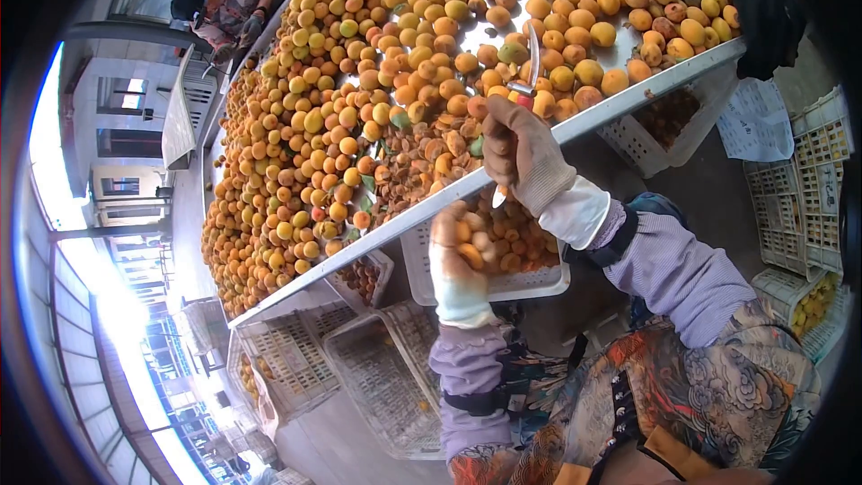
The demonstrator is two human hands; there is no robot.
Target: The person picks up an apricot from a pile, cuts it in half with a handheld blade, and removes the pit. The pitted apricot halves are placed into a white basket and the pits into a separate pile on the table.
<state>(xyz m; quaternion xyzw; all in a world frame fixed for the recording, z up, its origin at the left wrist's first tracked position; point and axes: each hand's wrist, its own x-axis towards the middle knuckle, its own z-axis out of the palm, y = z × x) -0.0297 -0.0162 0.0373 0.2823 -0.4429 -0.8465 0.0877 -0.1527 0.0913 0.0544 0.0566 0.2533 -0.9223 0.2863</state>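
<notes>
My right hand (528, 148), in a brown-and-white work glove, is closed around a folding knife with a red-and-silver handle. Its curved blade (536, 52) points up over the apricots (314, 117) heaped on the metal table (620, 108). A second small pointed metal tip (499, 197) shows below the fist. My left hand (456, 247), also gloved, has its fingers curled around an apricot (470, 254), just over a white crate (530, 286) holding apricot pieces. The bright, slightly blurred glove partly hides that fruit. Split, browned apricot scraps (417, 162) lie at the table edge beside my hands.
Slatted crates (386, 377) stand on the floor below the table, and more crates (804, 189) are stacked at right. Another white crate (633, 148) sits under the table edge. A person (235, 9) bends over the table's far end. Black cloth (763, 9) hangs at the upper right.
</notes>
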